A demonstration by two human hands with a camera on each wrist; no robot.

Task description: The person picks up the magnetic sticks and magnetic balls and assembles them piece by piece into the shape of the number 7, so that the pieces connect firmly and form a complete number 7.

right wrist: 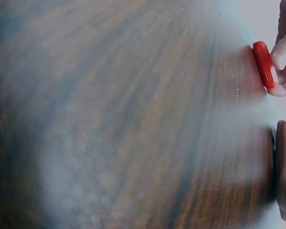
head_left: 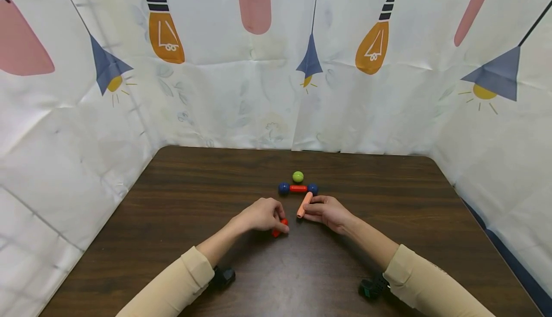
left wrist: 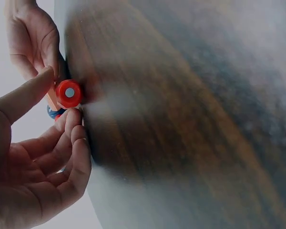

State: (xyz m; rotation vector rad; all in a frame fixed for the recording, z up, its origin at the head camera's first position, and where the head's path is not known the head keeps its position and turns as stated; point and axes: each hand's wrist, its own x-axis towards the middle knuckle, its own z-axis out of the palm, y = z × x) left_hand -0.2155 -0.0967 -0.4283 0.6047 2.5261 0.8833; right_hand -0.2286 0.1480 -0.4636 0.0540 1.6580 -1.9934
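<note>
Pinching a short red rod between the thumb and fingers of the left hand, low over the bench, too covered for telling resting from hovering. Presenting its round end, with a pale disc in the middle, back toward the left wrist camera. Grasping an orange rod in the fingers of the right hand, to the right of the red rod and a little farther from the body.

Probably depending, for the next move, on the lie of the orange rod: slanting away and to the right, pointing its far end at the right blue ball, just beside or touching, without showing clearly which. Facing, beyond, a red bar lying crosswise between that ball and a left blue ball, with a green ball just behind the middle. Having the right hand nearer to that right blue ball, and holding the red rod closer to the body, apart from the bar and both blue balls.
</note>
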